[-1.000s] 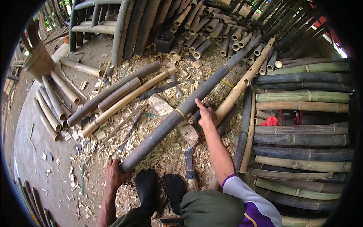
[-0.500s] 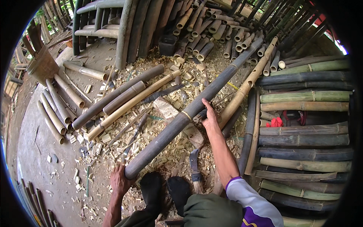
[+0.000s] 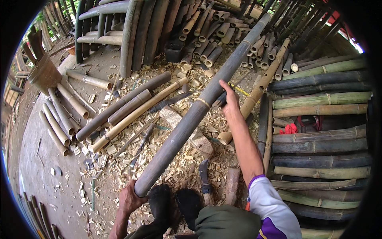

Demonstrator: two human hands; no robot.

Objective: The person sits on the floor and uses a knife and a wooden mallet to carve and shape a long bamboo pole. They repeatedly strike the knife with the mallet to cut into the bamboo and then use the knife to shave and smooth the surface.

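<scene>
1. Since a moment ago, right hand point(image 3: 230, 104) has slid farther up the long dark bamboo pole point(image 3: 199, 111), toward 1 o'clock.
2. Its fingers point(image 3: 226, 88) curl over the pole's right side.
3. Left hand point(image 3: 129, 199) cups the pole's near end at 7 o'clock; its fingers are hidden.
4. Pole slants across the chip-strewn floor point(image 3: 59, 187), a chopping knife point(image 3: 204, 179) at 6 o'clock.

Grey-brown bamboo pole point(image 3: 199, 113); pale shavings point(image 3: 179, 175); sleeve point(image 3: 270, 207) white, purple; red cloth point(image 3: 290, 128), perhaps.
</scene>
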